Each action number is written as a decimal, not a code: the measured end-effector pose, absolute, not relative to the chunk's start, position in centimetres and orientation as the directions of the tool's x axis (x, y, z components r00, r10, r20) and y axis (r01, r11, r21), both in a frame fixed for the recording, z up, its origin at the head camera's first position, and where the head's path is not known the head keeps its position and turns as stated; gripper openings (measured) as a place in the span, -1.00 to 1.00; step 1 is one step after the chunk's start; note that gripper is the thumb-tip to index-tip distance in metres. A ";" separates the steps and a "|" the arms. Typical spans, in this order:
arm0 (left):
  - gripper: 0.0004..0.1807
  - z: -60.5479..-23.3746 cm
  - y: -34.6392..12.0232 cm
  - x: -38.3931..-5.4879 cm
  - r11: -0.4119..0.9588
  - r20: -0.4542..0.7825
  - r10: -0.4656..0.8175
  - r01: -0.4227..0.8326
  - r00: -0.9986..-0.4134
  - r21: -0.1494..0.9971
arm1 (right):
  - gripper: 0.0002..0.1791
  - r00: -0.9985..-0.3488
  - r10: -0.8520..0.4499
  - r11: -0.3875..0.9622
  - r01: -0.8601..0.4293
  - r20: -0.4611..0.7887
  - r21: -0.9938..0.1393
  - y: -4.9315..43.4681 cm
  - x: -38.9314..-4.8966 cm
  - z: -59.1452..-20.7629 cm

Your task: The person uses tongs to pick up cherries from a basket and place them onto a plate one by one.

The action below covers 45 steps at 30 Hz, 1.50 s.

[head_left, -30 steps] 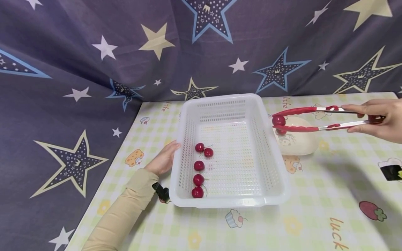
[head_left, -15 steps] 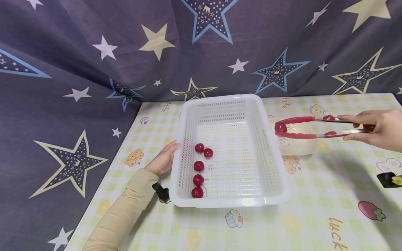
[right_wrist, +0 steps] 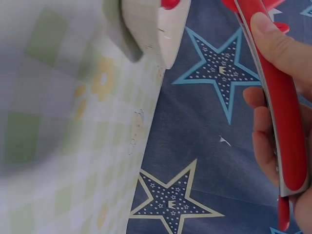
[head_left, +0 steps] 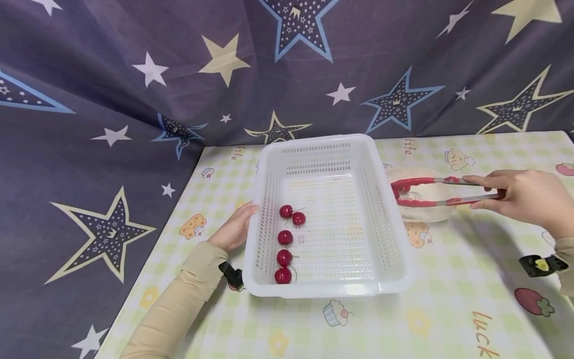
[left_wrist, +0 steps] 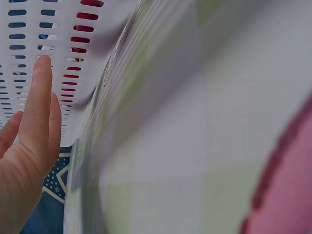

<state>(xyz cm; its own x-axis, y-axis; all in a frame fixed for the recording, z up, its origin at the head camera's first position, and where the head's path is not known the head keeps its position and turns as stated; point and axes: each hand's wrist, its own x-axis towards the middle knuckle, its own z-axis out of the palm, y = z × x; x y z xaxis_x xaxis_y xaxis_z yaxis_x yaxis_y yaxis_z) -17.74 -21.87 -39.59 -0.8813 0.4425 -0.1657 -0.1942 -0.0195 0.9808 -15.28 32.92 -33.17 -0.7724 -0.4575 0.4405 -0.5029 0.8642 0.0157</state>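
Note:
My right hand (head_left: 529, 197) grips metal tongs with red tips (head_left: 418, 203), whose red handle (right_wrist: 285, 122) fills its grasp in the right wrist view. The tips reach over a small cream dish (head_left: 432, 215), around a cherry (head_left: 395, 191) partly hidden by the tips and the basket rim. Whether they squeeze it cannot be made out. My left hand (head_left: 234, 228) rests against the left side of a white perforated basket (head_left: 329, 290); its straight fingers (left_wrist: 39, 100) lie along the wall in the left wrist view. Several red cherries (head_left: 285, 238) lie along the basket's left side.
A checked tablecloth (head_left: 376, 329) with printed pictures covers the table. Behind and to the left hangs a dark curtain (head_left: 251, 109) with stars. The dish stands close to the basket's right wall. A dark wrist camera (head_left: 541, 265) sits at the right sleeve.
The tongs and right hand have moved down and slightly left, from above the dish's far end into it, with a cherry at their tips. Left hand and basket have stayed put.

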 end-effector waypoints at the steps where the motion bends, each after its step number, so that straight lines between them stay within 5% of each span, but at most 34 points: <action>1: -0.33 -39.6 -21.9 -17.8 -0.019 -0.165 0.440 -0.193 -0.883 0.981 | -0.40 -0.765 -0.467 0.861 -0.508 0.443 0.031 32.9 -15.3 -33.3; 8: -0.33 -39.5 -21.7 -17.7 -0.023 -0.171 0.431 -0.200 -0.886 0.980 | -0.46 -0.726 -0.498 0.850 -0.517 0.475 0.101 32.8 -15.6 -33.5; 15: -0.33 -39.4 -21.7 -17.7 -0.007 -0.187 0.423 -0.210 -0.886 0.978 | -0.06 -0.691 -0.511 0.838 -0.533 0.511 0.116 32.4 -16.0 -33.6; 24: -0.31 -39.5 -21.8 -17.8 -0.020 -0.180 0.436 -0.210 -0.882 0.978 | -0.01 -0.672 -0.529 0.829 -0.541 0.519 0.144 32.1 -16.2 -33.7; 35: -0.31 -39.4 -21.7 -17.7 0.004 -0.181 0.435 -0.199 -0.882 0.980 | -0.40 -0.723 -0.515 0.842 -0.528 0.461 0.113 32.2 -16.4 -33.5; 45: -0.32 -39.2 -21.6 -17.6 -0.004 -0.201 0.434 -0.225 -0.878 0.974 | -0.39 -0.794 -0.471 0.874 -0.478 0.385 0.083 32.4 -16.4 -33.4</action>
